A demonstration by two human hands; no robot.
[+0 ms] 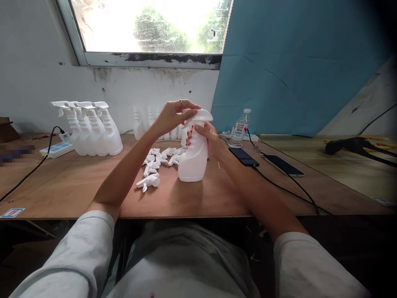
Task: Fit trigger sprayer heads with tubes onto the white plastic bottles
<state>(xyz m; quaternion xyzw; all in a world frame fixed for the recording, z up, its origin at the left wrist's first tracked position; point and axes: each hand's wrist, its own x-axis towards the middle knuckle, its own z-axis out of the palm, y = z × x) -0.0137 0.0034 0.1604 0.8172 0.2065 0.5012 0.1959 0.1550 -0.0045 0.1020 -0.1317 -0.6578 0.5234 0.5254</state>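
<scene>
A white spray bottle (192, 165) stands upright on the brown table, its spray head (203, 116) sitting on the neck. My left hand (175, 114) comes from the left with thumb and fingers closed on the nozzle side of that spray head; a ring shows on one finger. From the right, my right hand (209, 136) wraps round the bottle just below the head, thumb in front and fingertips showing at the left side. Several loose trigger spray heads (151, 167) lie in a heap to the left of the bottle. How tightly the head fits the neck cannot be told.
Several bottles with spray heads (97, 132) stand in a row at left, beside a white power strip (57, 149). Headless bottles (138, 126) stand behind my arms. At right are a water bottle (240, 130), two phones (243, 157) and black cables (285, 192).
</scene>
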